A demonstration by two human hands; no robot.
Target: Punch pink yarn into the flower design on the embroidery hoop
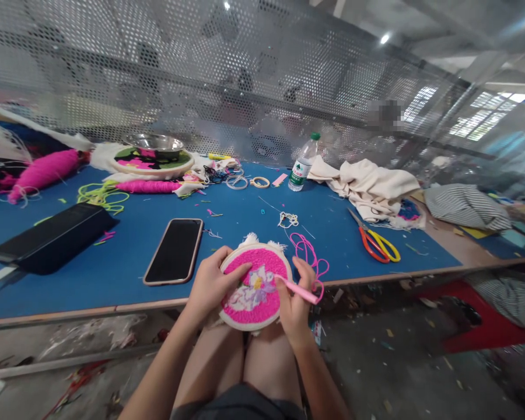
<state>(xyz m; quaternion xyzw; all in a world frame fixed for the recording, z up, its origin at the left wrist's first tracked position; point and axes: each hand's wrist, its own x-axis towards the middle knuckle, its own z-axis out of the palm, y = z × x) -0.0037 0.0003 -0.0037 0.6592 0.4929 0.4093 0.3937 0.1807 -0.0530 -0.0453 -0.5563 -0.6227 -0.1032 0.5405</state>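
A round embroidery hoop (pixel 256 324) rests over my lap at the table's front edge. Its cloth is bright pink, with a white and lilac flower (pixel 257 284) that has a yellow centre. My left hand (pixel 214 280) grips the hoop's left rim, thumb lying on the pink stitching. In my right hand (pixel 296 294) is a pink punch needle pen (pixel 305 291), pinched between thumb and fingers at the hoop's right side, its tip end near the flower. Pink yarn (pixel 306 248) runs from the pen's back end and loops onto the blue table.
On the blue table (pixel 245 224) lie a phone (pixel 174 251), a black device (pixel 52 236), scissors (pixel 374 239), a bottle (pixel 300 163), cream cloth (pixel 371 184) and a larger hoop (pixel 153 170) under a metal bowl (pixel 155 143). A red stool (pixel 485 321) stands right.
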